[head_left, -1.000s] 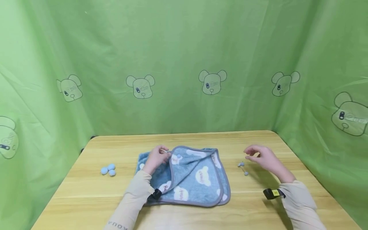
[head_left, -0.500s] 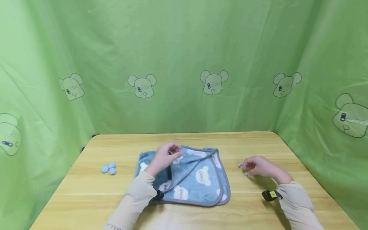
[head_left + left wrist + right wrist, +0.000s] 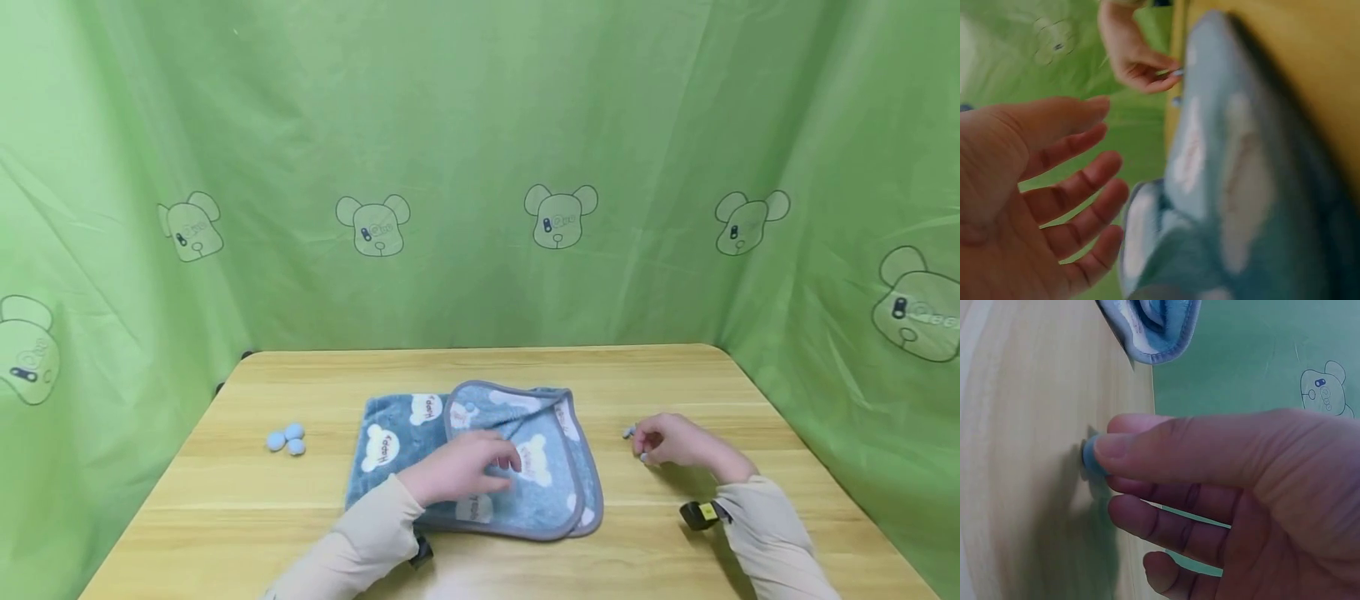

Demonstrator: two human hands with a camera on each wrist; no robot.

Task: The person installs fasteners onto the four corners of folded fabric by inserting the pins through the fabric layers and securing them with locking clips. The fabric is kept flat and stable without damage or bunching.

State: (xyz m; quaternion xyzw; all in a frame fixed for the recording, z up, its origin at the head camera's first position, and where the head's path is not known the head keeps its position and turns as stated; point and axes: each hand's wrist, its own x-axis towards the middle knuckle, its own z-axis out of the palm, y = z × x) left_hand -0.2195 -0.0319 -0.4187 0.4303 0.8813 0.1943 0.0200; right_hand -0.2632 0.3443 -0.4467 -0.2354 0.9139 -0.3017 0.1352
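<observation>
A folded blue fleece blanket [image 3: 390,450] with white bear-head patches and grey trim lies mid-table, its top layer folded back toward one corner. A small blue round button [image 3: 470,407] sits on that corner. My left hand [image 3: 465,467] is above the blanket, fingers relaxed and nothing in its grasp; the left wrist view shows its bare palm [image 3: 997,206]. To the right of the blanket, my right hand [image 3: 678,442] pinches a small blue round-headed pin [image 3: 1090,456] between thumb and forefinger, close to the tabletop. Another small blue piece [image 3: 628,432] lies beside those fingers.
Three blue round caps [image 3: 276,441] lie grouped on the left of the wooden table [image 3: 225,533]. Green curtains [image 3: 465,292] with bear-head prints surround the back and sides.
My left hand has left the folded-back blanket corner and moved right and nearer over the blanket. My right hand has come down to the table and taken hold of a blue pin.
</observation>
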